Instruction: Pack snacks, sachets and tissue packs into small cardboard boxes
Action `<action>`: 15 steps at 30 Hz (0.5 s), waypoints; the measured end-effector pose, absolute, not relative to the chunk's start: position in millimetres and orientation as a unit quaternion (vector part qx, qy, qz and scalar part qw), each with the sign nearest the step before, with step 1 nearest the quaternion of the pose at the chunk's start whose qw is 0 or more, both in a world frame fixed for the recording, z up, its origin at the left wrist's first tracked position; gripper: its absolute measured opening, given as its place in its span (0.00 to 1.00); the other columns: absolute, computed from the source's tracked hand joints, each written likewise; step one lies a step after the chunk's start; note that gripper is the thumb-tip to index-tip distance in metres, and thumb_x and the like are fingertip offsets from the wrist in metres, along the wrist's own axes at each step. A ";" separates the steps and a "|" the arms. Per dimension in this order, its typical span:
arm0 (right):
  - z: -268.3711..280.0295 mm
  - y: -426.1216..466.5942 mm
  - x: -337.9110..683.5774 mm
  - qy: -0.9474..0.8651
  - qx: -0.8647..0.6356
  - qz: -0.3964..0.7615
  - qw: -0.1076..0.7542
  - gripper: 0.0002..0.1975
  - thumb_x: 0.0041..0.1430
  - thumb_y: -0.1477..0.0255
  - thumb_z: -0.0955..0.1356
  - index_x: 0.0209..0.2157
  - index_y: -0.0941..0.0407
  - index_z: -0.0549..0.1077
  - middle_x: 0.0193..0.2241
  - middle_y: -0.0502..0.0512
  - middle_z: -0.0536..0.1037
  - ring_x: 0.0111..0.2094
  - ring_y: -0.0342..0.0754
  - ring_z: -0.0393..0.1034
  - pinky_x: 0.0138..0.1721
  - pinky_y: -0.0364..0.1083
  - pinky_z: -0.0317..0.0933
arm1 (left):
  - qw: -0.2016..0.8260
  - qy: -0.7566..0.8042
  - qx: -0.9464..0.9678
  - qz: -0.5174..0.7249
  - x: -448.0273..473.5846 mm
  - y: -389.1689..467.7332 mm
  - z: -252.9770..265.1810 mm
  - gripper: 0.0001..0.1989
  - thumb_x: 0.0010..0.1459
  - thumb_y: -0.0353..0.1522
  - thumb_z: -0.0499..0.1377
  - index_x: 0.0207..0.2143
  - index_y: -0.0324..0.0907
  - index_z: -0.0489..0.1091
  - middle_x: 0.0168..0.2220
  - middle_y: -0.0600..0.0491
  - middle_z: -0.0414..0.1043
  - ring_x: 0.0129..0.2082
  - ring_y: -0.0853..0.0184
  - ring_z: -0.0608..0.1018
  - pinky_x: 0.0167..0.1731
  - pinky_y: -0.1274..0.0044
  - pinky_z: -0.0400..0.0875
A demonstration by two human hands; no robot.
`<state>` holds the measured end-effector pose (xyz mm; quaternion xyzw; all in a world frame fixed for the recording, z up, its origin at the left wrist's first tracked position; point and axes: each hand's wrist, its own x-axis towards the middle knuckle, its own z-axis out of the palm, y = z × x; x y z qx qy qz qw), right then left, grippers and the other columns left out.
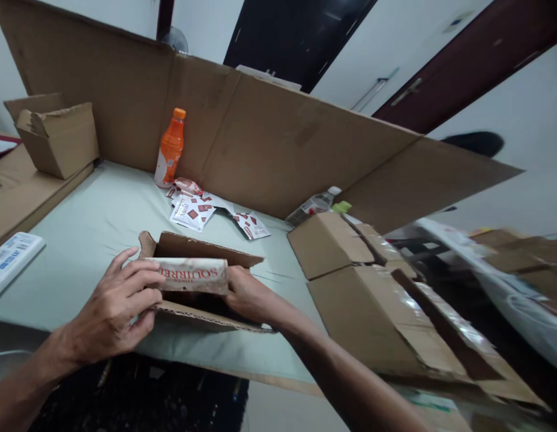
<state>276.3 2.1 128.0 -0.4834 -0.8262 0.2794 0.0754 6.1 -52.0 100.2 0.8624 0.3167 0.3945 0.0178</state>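
An open cardboard box [206, 319] stands near the table's front edge with its flaps up. In its mouth lies a pale snack package [195, 277], its red "Three Squirrels" lettering upside down to me. My left hand [120, 300] is curled at the package's left end, fingertips over it and the thumb low by the box's front wall. My right hand [246, 294] reaches inside the box and grips the package's right end. Its fingertips are hidden behind the package and in the box's shadow.
Behind stand an orange drink bottle [170, 150] and several snack packets [192, 211] before a cardboard screen [278, 144]. A white device [14, 261] and small carton [65, 141] are left. Stacked boxes [373, 318] and a clear bottle [314, 205] are right.
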 end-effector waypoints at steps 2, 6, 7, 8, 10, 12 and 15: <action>133.5 2.6 290.2 -0.845 -0.436 0.302 0.064 0.29 0.59 0.76 0.66 0.62 0.53 0.73 0.60 0.61 0.77 0.57 0.57 0.75 0.56 0.55 0.69 | 0.030 0.312 0.864 0.393 5.7 -50.3 99.3 0.10 0.59 0.21 0.56 0.37 0.43 0.73 0.43 0.52 0.82 0.54 0.59 0.79 0.68 0.54 0.58; 159.3 0.5 316.9 -0.853 -0.386 0.345 0.072 0.40 0.59 0.69 0.70 0.72 0.49 0.59 0.69 0.58 0.67 0.66 0.57 0.66 0.63 0.57 0.65 | 0.035 0.303 0.870 0.388 4.5 -46.8 95.9 0.10 0.59 0.21 0.56 0.37 0.43 0.73 0.42 0.53 0.82 0.52 0.60 0.79 0.67 0.54 0.58; 164.2 0.2 316.7 -0.851 -0.378 0.355 0.077 0.40 0.60 0.67 0.71 0.72 0.48 0.58 0.69 0.58 0.66 0.66 0.57 0.65 0.63 0.57 0.65 | 0.034 0.303 0.869 0.389 4.4 -46.1 95.2 0.10 0.59 0.21 0.56 0.37 0.43 0.73 0.41 0.53 0.82 0.52 0.60 0.79 0.67 0.54 0.58; 166.9 0.4 312.8 -0.852 -0.376 0.356 0.080 0.39 0.61 0.65 0.71 0.72 0.49 0.59 0.69 0.58 0.65 0.67 0.57 0.65 0.62 0.56 0.65 | 0.032 0.305 0.869 0.389 4.5 -45.7 94.8 0.10 0.59 0.21 0.56 0.37 0.43 0.73 0.41 0.53 0.82 0.52 0.60 0.79 0.67 0.54 0.58; 165.2 2.5 295.8 -0.858 -0.397 0.317 0.072 0.37 0.61 0.63 0.71 0.70 0.52 0.62 0.69 0.61 0.66 0.66 0.58 0.65 0.61 0.56 0.65 | 0.029 0.311 0.866 0.391 4.5 -45.7 94.5 0.11 0.59 0.21 0.56 0.37 0.43 0.74 0.40 0.53 0.82 0.52 0.60 0.79 0.67 0.54 0.59; 156.9 6.4 273.6 -0.863 -0.437 0.251 0.026 0.30 0.61 0.67 0.71 0.65 0.54 0.69 0.63 0.64 0.73 0.61 0.60 0.71 0.55 0.54 0.67 | 0.028 0.316 0.866 0.387 4.3 -46.6 94.8 0.11 0.58 0.21 0.56 0.37 0.44 0.74 0.40 0.53 0.82 0.53 0.60 0.79 0.67 0.55 0.59; 145.2 13.1 249.7 -0.854 -0.482 0.183 -0.072 0.14 0.62 0.76 0.67 0.47 0.54 0.80 0.43 0.60 0.85 0.42 0.55 0.78 0.38 0.47 0.62 | 0.030 0.317 0.867 0.383 3.0 -48.3 94.6 0.11 0.59 0.21 0.56 0.37 0.44 0.74 0.39 0.54 0.82 0.52 0.60 0.79 0.67 0.56 0.59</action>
